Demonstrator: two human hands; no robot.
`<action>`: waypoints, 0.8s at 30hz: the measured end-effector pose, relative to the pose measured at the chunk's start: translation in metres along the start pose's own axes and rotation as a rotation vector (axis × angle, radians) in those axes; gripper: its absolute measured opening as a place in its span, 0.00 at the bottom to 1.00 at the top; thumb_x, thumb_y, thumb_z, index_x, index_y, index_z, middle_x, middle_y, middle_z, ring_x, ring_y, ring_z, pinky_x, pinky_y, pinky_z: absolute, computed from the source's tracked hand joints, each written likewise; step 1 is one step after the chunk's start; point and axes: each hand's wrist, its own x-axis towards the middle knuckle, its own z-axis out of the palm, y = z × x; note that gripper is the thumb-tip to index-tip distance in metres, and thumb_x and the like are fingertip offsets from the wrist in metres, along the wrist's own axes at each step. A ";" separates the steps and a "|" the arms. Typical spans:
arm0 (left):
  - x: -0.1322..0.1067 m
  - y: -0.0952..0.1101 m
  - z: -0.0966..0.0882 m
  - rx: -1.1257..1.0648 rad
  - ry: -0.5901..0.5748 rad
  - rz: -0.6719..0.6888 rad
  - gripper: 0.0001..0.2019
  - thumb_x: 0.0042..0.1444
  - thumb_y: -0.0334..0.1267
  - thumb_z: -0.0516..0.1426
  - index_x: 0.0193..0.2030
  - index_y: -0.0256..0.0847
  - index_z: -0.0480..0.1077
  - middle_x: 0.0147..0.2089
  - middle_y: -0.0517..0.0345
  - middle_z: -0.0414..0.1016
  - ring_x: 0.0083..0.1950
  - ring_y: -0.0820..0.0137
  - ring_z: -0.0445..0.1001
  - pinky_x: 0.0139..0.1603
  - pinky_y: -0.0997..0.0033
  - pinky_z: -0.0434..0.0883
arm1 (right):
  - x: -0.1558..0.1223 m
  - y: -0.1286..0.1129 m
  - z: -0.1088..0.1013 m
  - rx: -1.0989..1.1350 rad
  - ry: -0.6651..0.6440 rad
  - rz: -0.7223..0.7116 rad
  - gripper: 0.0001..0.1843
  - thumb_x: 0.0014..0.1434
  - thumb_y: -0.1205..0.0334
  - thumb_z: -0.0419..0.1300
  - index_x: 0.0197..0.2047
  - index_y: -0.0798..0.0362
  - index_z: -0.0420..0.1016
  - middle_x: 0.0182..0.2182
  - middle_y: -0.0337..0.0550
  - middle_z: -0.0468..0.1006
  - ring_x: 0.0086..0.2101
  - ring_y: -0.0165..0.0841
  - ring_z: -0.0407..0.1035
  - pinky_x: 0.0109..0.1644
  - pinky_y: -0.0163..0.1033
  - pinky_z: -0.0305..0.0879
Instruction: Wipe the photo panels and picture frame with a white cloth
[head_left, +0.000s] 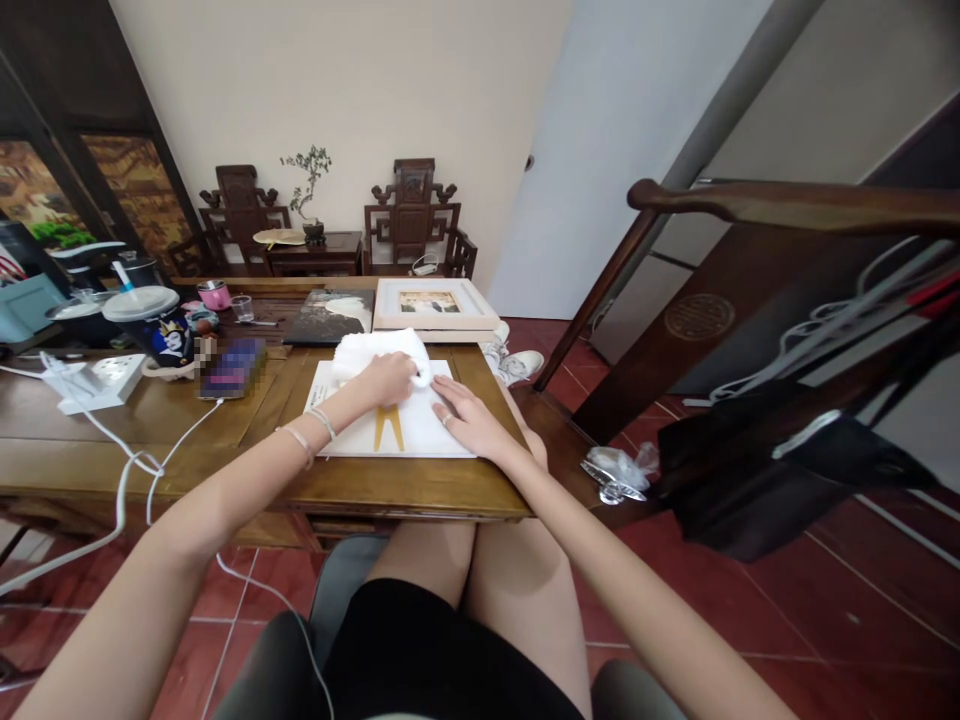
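Note:
A flat white board or box (pixel 349 438) lies at the table's front, with a yellow forked shape (pixel 388 428) on its face. Bunched over its far part is a white towel (pixel 367 349). My left hand (pixel 390 378) is closed on the towel and presses it against the board; some of its fingers are hidden. Fingers stretched out, my right hand (pixel 471 418) rests flat on the board's right edge and holds nothing.
A white picture frame (pixel 480 308) and a dark picture (pixel 307 322) lie beyond the board. To the left are a phone (pixel 231 368), a lidded cup (pixel 161 330), a power strip (pixel 105 382) and trailing white cables. A wooden chair (pixel 667 330) stands at the right.

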 end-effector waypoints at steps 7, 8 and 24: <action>-0.065 0.039 0.007 0.097 0.038 0.156 0.16 0.59 0.28 0.49 0.47 0.32 0.75 0.59 0.39 0.70 0.60 0.50 0.66 0.54 0.47 0.68 | 0.001 -0.002 -0.002 0.010 -0.013 -0.004 0.27 0.62 0.59 0.52 0.63 0.56 0.68 0.64 0.52 0.65 0.65 0.44 0.55 0.70 0.55 0.49; -0.077 0.047 0.006 0.095 0.041 0.178 0.16 0.59 0.29 0.49 0.47 0.33 0.75 0.60 0.40 0.69 0.62 0.49 0.64 0.55 0.45 0.67 | 0.001 -0.003 -0.003 0.009 -0.020 0.002 0.27 0.62 0.60 0.51 0.63 0.57 0.68 0.64 0.53 0.64 0.65 0.44 0.54 0.71 0.54 0.49; -0.019 -0.003 0.020 -0.056 0.032 0.118 0.22 0.58 0.25 0.48 0.58 0.35 0.69 0.69 0.40 0.57 0.71 0.54 0.52 0.65 0.46 0.57 | 0.000 0.002 -0.001 0.027 0.005 -0.004 0.25 0.63 0.57 0.52 0.62 0.51 0.68 0.64 0.49 0.65 0.65 0.44 0.55 0.70 0.56 0.49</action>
